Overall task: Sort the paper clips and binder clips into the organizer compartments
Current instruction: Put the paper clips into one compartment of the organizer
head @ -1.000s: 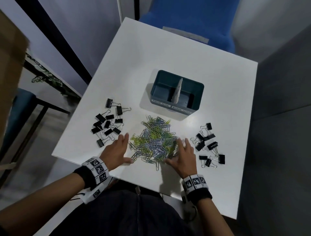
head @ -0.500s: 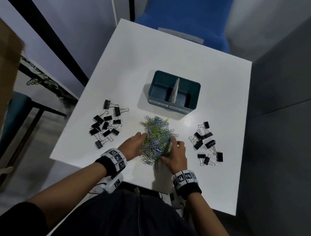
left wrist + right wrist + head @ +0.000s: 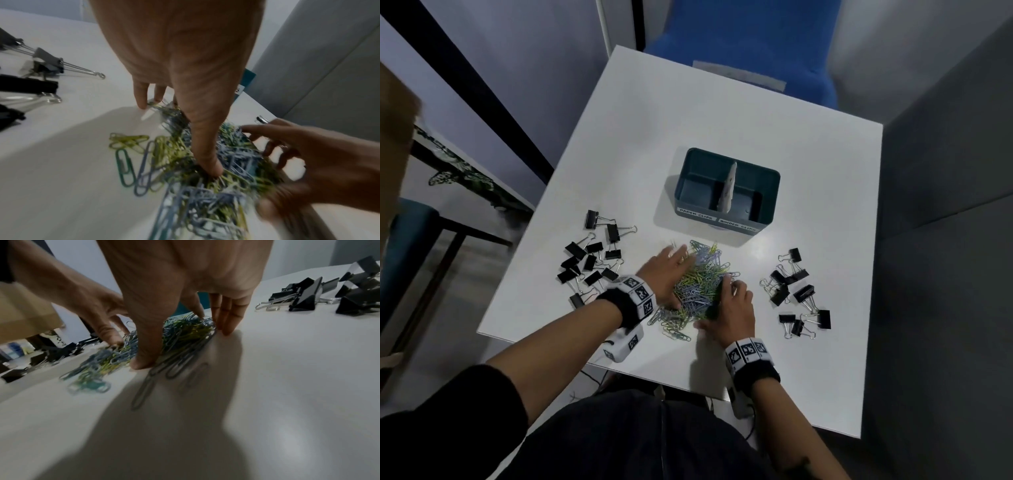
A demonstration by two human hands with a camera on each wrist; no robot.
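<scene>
A heap of green, blue and grey paper clips point(image 3: 702, 284) lies in the middle of the white table point(image 3: 722, 109). My left hand point(image 3: 671, 277) presses against the heap's left side with fingers stretched out and its thumb point(image 3: 207, 167) dug into the clips. My right hand point(image 3: 726, 305) presses on the heap's right side, its straight fingers point(image 3: 228, 314) touching the table. The teal organizer point(image 3: 774, 178) stands just beyond, with two compartments labelled paper clips and binder clips, both bare inside. Black binder clips lie in a left group point(image 3: 589, 257) and a right group point(image 3: 794, 291).
A blue chair point(image 3: 750, 41) stands past the table's far edge. A grey wall point(image 3: 945, 171) runs along the right side. The near table edge point(image 3: 619, 368) is close to my body. A few stray paper clips point(image 3: 674, 330) lie behind the heap.
Both hands have slid inward and forward from the heap's near edge. They have squeezed the paper clips into a narrower, taller heap between them.
</scene>
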